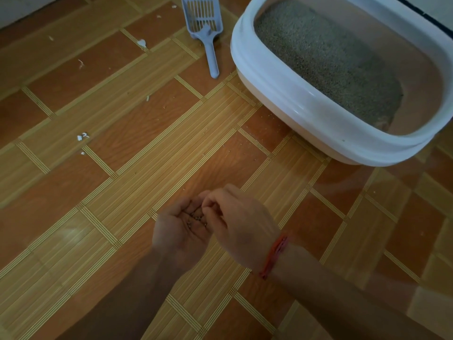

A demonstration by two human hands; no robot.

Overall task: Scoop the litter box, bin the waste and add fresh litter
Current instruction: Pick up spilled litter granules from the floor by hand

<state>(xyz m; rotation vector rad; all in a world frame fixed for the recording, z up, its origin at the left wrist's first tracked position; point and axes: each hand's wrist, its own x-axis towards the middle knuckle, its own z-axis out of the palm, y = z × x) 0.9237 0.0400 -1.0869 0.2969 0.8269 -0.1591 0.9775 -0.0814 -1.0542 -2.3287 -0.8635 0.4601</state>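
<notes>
A white oval litter box (289,99) stands on the floor at the upper right, filled with grey-brown litter (328,60). A grey slotted scoop (207,28) lies flat on the floor to its left, handle toward me. My left hand (179,229) is cupped palm up low in the middle, with a few dark litter grains (196,217) in the palm. My right hand (240,222), an orange thread on its wrist, touches it from the right with fingertips pinched over the grains.
The floor is wood-pattern vinyl. White scraps (82,137) lie scattered on the left side. Small stray litter grains (269,116) dot the floor near the box's front edge. A pale wall base runs along the top left.
</notes>
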